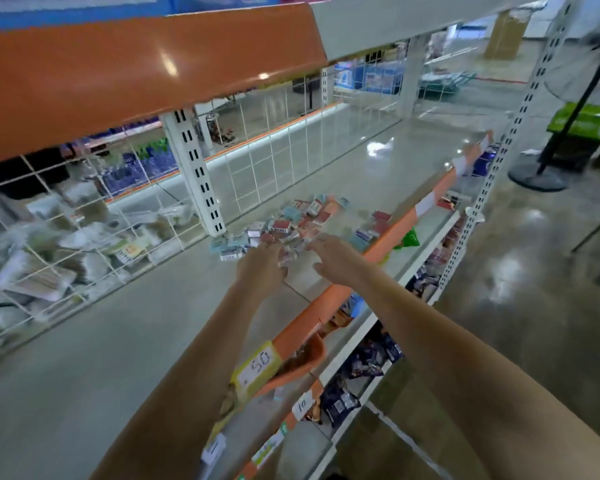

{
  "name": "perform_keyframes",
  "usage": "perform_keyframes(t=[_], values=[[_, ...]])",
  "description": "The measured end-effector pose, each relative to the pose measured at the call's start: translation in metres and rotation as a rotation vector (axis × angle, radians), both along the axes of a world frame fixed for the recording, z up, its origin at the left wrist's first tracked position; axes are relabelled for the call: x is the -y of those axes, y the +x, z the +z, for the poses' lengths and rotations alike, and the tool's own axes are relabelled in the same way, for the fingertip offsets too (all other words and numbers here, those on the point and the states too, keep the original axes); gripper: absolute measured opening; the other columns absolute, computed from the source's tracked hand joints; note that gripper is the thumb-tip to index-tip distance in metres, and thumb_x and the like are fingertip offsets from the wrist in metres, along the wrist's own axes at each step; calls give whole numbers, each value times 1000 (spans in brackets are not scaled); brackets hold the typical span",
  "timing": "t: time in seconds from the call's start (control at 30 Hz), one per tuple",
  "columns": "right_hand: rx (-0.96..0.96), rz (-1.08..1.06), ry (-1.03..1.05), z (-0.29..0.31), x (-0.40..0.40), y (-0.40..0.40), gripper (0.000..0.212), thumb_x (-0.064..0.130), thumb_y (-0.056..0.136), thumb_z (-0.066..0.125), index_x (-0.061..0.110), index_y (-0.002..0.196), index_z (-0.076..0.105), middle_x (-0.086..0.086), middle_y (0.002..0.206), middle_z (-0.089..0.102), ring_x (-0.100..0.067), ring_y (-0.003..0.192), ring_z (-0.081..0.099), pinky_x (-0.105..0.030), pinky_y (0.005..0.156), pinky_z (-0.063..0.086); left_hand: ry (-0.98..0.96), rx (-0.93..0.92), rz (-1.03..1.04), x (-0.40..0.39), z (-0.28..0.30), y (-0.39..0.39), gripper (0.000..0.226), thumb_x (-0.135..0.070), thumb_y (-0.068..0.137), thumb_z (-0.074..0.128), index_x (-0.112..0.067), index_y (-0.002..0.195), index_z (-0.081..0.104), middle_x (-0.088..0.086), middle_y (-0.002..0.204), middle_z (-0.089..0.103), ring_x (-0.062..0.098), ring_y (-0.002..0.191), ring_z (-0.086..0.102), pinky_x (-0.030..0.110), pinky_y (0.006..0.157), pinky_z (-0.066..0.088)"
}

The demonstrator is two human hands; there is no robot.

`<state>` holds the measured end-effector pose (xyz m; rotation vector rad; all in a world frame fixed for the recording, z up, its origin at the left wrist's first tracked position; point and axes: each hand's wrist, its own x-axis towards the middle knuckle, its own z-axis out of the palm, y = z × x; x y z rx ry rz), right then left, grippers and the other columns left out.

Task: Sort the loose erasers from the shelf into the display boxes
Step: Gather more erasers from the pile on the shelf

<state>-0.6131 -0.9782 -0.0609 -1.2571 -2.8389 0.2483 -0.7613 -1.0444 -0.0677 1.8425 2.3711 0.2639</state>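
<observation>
Barely started: my left hand (261, 268) and right hand (336, 259), grip loosely spread and holding nothing I can tell, reach the erasers (291, 225) all piled loose on the shelf (125, 327), 0 display boxes visible.

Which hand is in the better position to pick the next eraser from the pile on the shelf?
Probably the left hand. Its fingertips already reach the near edge of the eraser pile, among the closest pieces. The right hand also reaches toward the pile's edge, fingers spread, seemingly holding nothing. Motion blur makes this uncertain.
</observation>
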Motion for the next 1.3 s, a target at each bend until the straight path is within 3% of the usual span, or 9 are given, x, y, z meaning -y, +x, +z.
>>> perform_keyframes(t=[0.2,0.37,0.53,0.63,0.73,0.83,1.0,1.2,1.3], values=[[-29,154,73,-10,-53,-31,38,3,91,41,6,128,50,-11,132,48,-25,123,42,-27,101,29,11,18,38,-35,-13,-17,41,-35,83,61,-19,120,57,7,117,61,28,109,54,37,84,50],[-11,253,124,-21,-81,-41,30,9,89,46,8,117,56,-13,124,54,-30,123,44,-39,108,32,-81,-1,93,-54,-9,-18,30,-38,89,56,-14,107,62,10,108,62,29,104,55,33,76,46],[-49,383,74,-23,-97,-44,19,13,87,51,8,104,57,-14,111,61,-28,112,51,-37,106,32,-160,125,156,-63,-1,-18,21,-33,83,64,-19,99,63,1,104,65,24,99,59,29,75,44],[-204,423,-41,-17,-101,-36,13,15,86,56,7,96,58,-15,103,63,-27,103,55,-34,92,40,-123,239,223,-59,1,-13,23,-23,79,69,-17,100,63,4,105,65,23,99,59,32,83,46],[-335,493,-220,-2,-103,-26,25,17,86,61,9,110,61,-8,105,66,-21,97,59,-30,79,44,-70,290,267,-53,5,-7,27,-20,82,68,-15,108,65,4,106,65,21,100,59,31,87,45],[-407,542,-398,9,-105,-23,29,19,86,64,16,115,62,3,100,66,-10,88,60,-16,71,44,88,428,361,-41,12,-3,23,-16,82,70,-15,105,69,2,99,68,15,87,61,28,82,46],[-423,455,-586,20,-92,-40,26,28,77,75,21,95,58,16,80,57,-1,74,56,-15,61,41,329,696,631,1,21,-3,8,-11,83,68,-14,88,63,-3,76,65,12,72,60,27,73,49],[-538,444,-1134,17,-33,-76,17,5,78,72,5,92,62,-14,84,66,-23,74,68,-29,71,59,690,1115,890,86,27,0,13,-7,89,58,-17,90,65,3,74,67,13,66,62,17,65,54],[-546,456,-1287,17,19,-93,5,1,83,65,-2,87,64,-16,77,67,-16,61,68,-23,63,58,847,1204,970,141,29,3,14,-5,90,55,-14,90,66,-2,68,69,10,63,62,16,65,54]])
